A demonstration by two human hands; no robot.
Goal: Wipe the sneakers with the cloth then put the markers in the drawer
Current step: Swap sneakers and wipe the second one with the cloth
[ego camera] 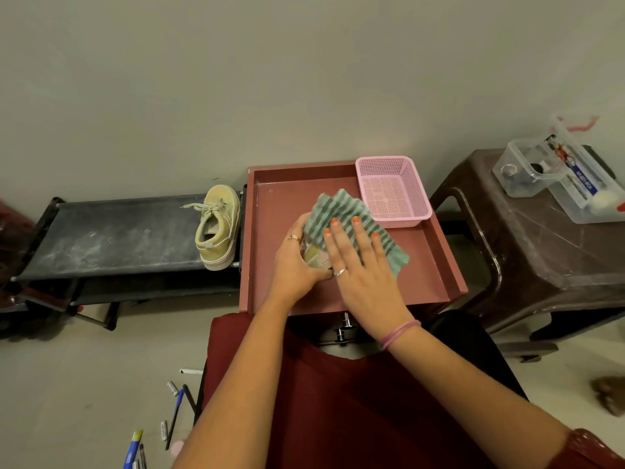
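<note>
Wiping step underway: left hand (293, 262) grips a sneaker (316, 258) on the red desk (433, 265), right hand (358, 262) presses the striped cloth (341, 208) flat-fingered over it; second sneaker (218, 228) waits on rack, markers (135, 448) on floor, likely next.

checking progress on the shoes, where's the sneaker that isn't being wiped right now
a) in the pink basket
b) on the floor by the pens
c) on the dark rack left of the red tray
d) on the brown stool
c: the spare sneaker sits on the dark rack just left of the red tray, while the right hand presses the striped cloth over the other one.
</note>
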